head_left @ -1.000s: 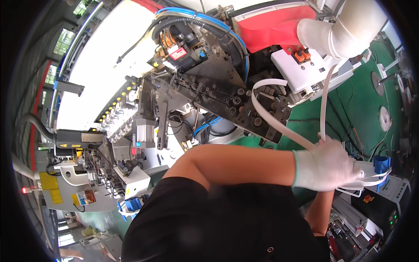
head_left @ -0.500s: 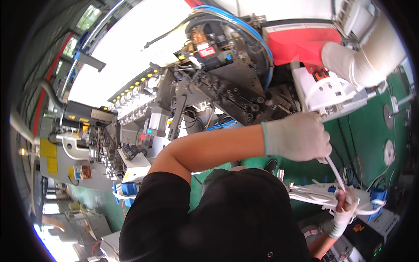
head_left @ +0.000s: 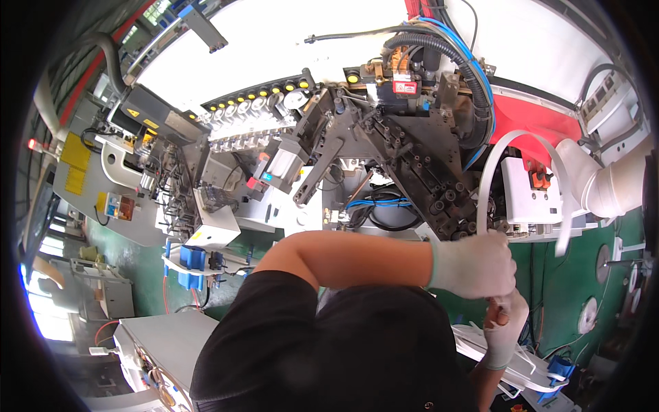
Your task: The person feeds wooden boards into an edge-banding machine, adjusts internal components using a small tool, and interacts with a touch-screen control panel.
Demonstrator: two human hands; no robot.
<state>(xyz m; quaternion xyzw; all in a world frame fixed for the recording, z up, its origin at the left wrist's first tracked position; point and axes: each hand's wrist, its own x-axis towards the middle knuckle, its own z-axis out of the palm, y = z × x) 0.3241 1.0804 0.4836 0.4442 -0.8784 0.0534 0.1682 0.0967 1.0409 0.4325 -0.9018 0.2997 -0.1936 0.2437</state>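
My left hand (head_left: 475, 266), in a white knitted glove, reaches across my body and is closed on a flat white strip (head_left: 486, 189). From this fist the strip rises and arches over in a tall loop, its other end hanging down on the right. Just below and touching it is my right hand (head_left: 506, 321), also gloved, with bare skin showing at the thumb. Its fingers are curled closed; what lies in them is hidden behind the left fist. Beyond the hands stands a dark metal machine head (head_left: 429, 175) with rollers and bolts.
A white box-shaped unit (head_left: 525, 192) and a thick pale duct (head_left: 618, 178) stand at the right, by a red cover (head_left: 528, 117). White strips lie on a rack (head_left: 525, 367) at lower right. A grey cabinet (head_left: 171, 336) is at lower left, with green floor (head_left: 144, 271) beyond.
My hands have come together; the right moved up and left to the left one. The strip, stretched between them before, now loops up above. The view has shifted, too.
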